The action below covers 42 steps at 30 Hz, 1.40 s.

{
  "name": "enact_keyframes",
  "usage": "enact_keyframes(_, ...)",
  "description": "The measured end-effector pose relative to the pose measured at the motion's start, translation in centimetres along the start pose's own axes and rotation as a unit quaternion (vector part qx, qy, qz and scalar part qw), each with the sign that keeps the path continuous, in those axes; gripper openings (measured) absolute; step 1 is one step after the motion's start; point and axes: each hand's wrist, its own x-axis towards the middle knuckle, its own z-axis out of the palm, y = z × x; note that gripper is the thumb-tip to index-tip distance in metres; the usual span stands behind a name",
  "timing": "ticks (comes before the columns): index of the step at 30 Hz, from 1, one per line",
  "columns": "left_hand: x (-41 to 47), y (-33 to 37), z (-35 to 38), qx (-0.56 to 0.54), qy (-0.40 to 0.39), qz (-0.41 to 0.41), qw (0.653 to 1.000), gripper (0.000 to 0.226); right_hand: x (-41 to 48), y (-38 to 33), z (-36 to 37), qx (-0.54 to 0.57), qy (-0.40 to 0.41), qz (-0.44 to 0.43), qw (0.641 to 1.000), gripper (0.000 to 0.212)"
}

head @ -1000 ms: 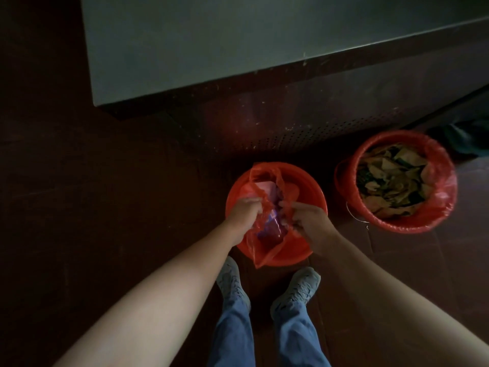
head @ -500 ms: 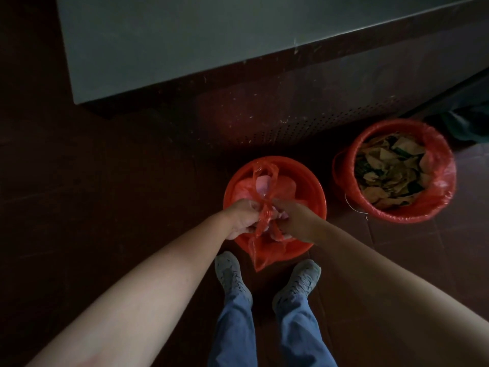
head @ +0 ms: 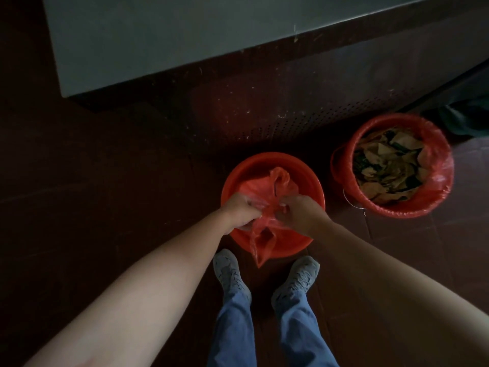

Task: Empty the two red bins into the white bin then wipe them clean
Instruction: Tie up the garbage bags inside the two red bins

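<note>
The red bag (head: 264, 188) sits in the red bin (head: 304, 178) at lower centre of the frame, its long axis running up and down the frame: one handle loop points toward the top, the other end trails over the near rim toward the grey shoes (head: 230, 271). The left hand (head: 242, 210) and right hand (head: 301, 213) each clutch bunched plastic at its middle. At the right edge, apart, a second red bin (head: 341, 181) holds brown scraps (head: 389, 165).

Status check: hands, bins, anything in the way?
Left hand and right hand grip the red bag in the near bin. Far bin full, lined. White bin not in view.
</note>
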Motion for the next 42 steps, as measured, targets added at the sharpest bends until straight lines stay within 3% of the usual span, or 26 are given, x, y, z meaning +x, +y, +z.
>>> enact_keyframes(3, 0.8, -0.4, -1.1, 0.042, 0.128, -0.016, 0.991, 0.01, -0.7, 1.3, -0.6, -0.017, 0.054, 0.082, 0.995, 0.012)
enact_keyframes(5, 1.0, -0.9, -2.4, 0.109, 0.192, -0.039, 0.975, 0.02, -1.3, 2.4, -1.0, -0.002, 0.076, 0.158, 0.984, 0.026)
enact_keyframes(9, 1.0, -1.4, -4.2, 0.186, 0.245, -0.066, 0.949, 0.027, -2.2, 4.3, -1.3, 0.082, 0.088, 0.232, 0.965, 0.032)
enact_keyframes(12, 1.2, -1.1, -4.7, 0.226, 0.25, -0.074, 0.939, 0.028, -2.4, 5.2, -1.3, 0.19, 0.104, 0.296, 0.93, 0.032)
enact_keyframes(16, 1.4, -1.5, -4.7, 0.168, 0.235, -0.034, 0.957, 0.014, -2.3, 5.1, -1.8, 0.255, 0.15, 0.353, 0.888, 0.024)
enact_keyframes(18, 1.5, -1.7, -4.3, 0.178, 0.21, -0.001, 0.961, 0.011, -2.2, 5.2, -2.1, 0.263, 0.173, 0.33, 0.89, 0.018)
enact_keyframes(20, 1.6, -1.7, -3.7, 0.177, 0.207, 0.021, 0.962, 0.014, -2.2, 5.0, -2.4, 0.352, 0.166, 0.284, 0.876, 0.014)
enact_keyframes(23, 1.3, -1.4, -2.0, 0.05, 0.145, 0.045, 0.987, 0.018, -2.3, 3.9, -2.7, 0.492, 0.096, 0.228, 0.835, 0.03)
enact_keyframes(25, 0.9, -0.6, -0.8, -0.064, 0.097, 0.03, 0.993, 0.022, -2.5, 3.2, -2.8, 0.506, 0.046, 0.216, 0.834, 0.034)
enact_keyframes(27, 0.6, -0.2, -0.3, -0.131, 0.08, 0.026, 0.988, 0.025, -2.4, 2.9, -2.8, 0.492, 0.022, 0.214, 0.844, 0.028)
enact_keyframes(29, 0.2, 0.1, -0.2, -0.164, 0.063, 0.023, 0.984, 0.026, -2.1, 2.7, -2.5, 0.415, -0.009, 0.211, 0.885, 0.023)
enact_keyframes(31, 0.0, 0.1, -0.3, -0.126, 0.046, 0.03, 0.99, 0.024, -1.7, 2.2, -1.9, 0.27, -0.022, 0.19, 0.944, 0.022)
enact_keyframes(33, -0.2, 0.1, -0.4, -0.093, 0.037, 0.033, 0.994, 0.024, -1.4, 1.6, -0.9, 0.169, 0.032, 0.154, 0.973, 0.026)
enact_keyframes(35, -0.3, 0.3, -0.6, -0.081, 0.034, 0.033, 0.996, 0.024, -0.9, 0.8, 0.0, 0.09, 0.059, 0.124, 0.986, 0.043)
enact_keyframes(37, -0.3, 0.5, -0.9, -0.065, 0.029, 0.034, 0.997, 0.024, -0.1, 0.1, 1.1, 0.005, 0.031, 0.117, 0.993, 0.056)
enact_keyframes(42, -0.3, 0.8, -1.2, -0.078, 0.025, 0.029, 0.996, 0.025, 0.8, -0.8, 3.5, -0.086, 0.078, 0.147, 0.982, 0.021)
